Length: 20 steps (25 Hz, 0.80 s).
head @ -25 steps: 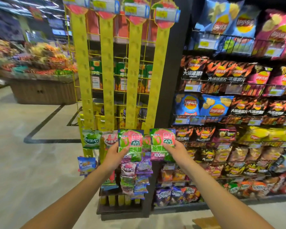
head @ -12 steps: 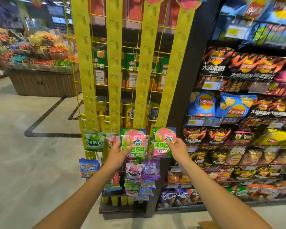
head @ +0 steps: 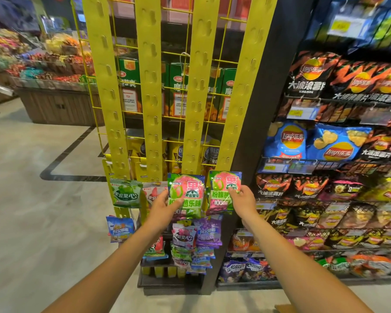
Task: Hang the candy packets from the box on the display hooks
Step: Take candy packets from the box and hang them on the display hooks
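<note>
Two glossy, flat candy packets — left hand, right hand each pinch one.

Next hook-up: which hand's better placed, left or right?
Right, probably. The right hand pinches the right packet near mid-height, with the packet's top at the foot of the rightmost yellow strip. The left hand holds the left packet lower, by its side edge.
</note>
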### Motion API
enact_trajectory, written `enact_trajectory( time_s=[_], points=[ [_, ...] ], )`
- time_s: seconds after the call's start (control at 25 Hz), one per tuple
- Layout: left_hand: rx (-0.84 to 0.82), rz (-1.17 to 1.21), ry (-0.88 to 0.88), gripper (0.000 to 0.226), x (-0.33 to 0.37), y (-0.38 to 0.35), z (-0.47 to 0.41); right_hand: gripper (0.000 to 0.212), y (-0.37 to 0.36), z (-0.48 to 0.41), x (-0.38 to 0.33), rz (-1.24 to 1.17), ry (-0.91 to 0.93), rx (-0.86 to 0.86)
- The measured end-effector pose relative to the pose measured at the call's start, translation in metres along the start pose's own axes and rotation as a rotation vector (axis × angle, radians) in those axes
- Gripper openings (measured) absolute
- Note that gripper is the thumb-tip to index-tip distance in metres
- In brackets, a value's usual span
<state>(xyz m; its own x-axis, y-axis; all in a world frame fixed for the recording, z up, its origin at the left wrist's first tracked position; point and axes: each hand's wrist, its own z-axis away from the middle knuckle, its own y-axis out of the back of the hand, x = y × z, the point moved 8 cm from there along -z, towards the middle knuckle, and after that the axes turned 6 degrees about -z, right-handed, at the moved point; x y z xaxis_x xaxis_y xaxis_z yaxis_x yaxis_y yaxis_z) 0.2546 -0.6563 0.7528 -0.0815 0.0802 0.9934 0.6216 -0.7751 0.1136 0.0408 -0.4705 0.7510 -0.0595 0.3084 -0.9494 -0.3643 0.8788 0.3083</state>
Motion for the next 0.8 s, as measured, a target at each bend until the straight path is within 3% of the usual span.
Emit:
enact_trajectory(
  time_s=[0.08, 0.2, 0.4, 0.52, 0.64, 0.72, 0.8],
  points=[
    [0.015, -0.005, 0.002, 0.067, -0.003, 0.000, -0.003, 0.030, -0.003, -0.001, 0.010, 0.009, -0.016, -0.012],
    [0.006, 0.007, -0.016, 0.094, -0.011, 0.000, -0.007, 0.029, -0.007, -0.002, 0.015, 0.005, -0.004, -0.018],
    [0.003, -0.028, 0.024, 0.031, -0.009, -0.006, -0.005, 0.036, -0.009, -0.003, 0.018, 0.027, -0.001, -0.023],
    [-0.018, -0.049, 0.033, 0.027, -0.008, -0.012, -0.005, 0.037, -0.004, -0.003, 0.017, 0.110, 0.037, -0.016],
    [-0.032, -0.057, 0.035, 0.023, -0.007, -0.016, -0.004, 0.024, 0.004, 0.001, 0.014, 0.085, 0.046, -0.020],
    [-0.038, -0.061, 0.016, 0.022, -0.003, -0.020, -0.004, 0.031, 0.011, 0.005, 0.010, 0.025, 0.059, -0.032],
    [-0.054, -0.064, 0.002, 0.035, 0.001, -0.027, -0.004, 0.043, 0.019, 0.010, 0.010, -0.015, 0.059, -0.038]
  ],
)
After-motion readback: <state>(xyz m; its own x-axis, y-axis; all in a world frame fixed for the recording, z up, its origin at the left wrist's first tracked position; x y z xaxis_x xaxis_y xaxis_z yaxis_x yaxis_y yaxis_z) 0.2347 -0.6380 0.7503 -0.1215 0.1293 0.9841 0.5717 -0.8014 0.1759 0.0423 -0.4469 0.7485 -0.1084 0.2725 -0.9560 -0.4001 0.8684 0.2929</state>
